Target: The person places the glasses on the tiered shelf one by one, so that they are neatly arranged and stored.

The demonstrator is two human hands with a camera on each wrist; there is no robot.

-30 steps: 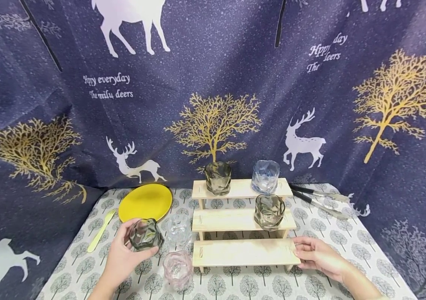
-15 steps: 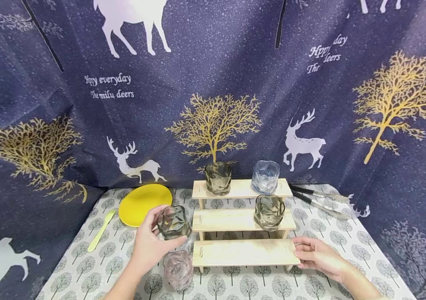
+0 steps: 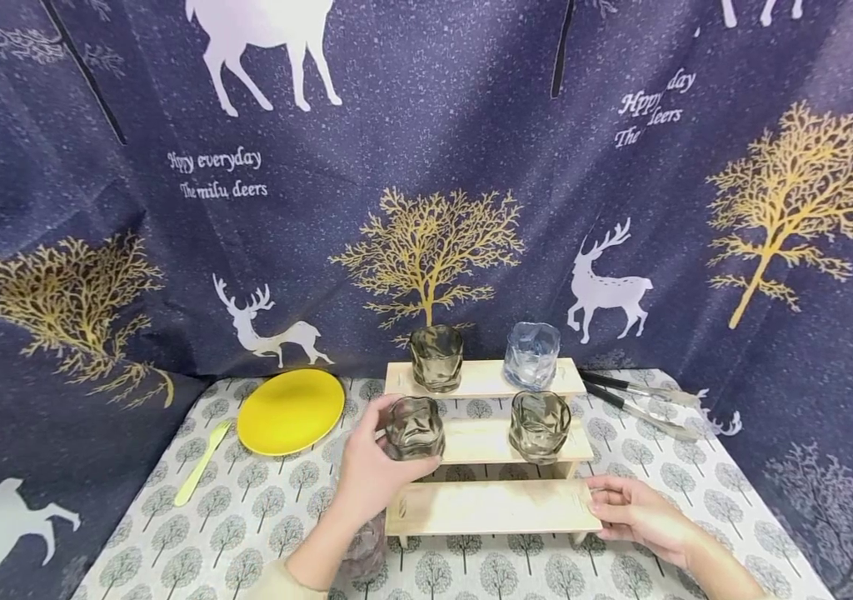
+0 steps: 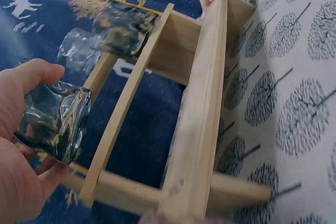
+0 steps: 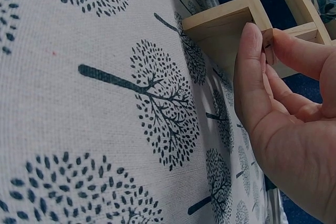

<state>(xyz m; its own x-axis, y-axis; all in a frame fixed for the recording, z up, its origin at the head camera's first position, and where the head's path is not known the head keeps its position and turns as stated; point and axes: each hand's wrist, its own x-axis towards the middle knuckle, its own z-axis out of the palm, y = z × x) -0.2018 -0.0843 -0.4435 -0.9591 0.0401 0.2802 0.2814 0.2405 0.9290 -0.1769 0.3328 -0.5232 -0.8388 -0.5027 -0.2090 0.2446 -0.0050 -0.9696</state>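
Note:
My left hand holds a smoky grey glass by its sides, thumb in front. In the head view the glass overlaps the left end of the middle step of the wooden three-step rack; the left wrist view shows the same glass beside the rack's boards. My right hand pinches the right end of the bottom step, and in the right wrist view thumb and fingers meet at that board's end. Two more grey glasses, one on the top step and one on the middle, stand upright.
A blue glass stands on the top step at right. My left forearm partly hides a pink glass on the tablecloth. At left lie a yellow plate and a pale green fork. Black-handled tongs lie right of the rack.
My left hand has carried the grey glass rightward, from beside the yellow plate to the rack's middle step. The clear glass is now hidden behind that hand. My right hand keeps its place.

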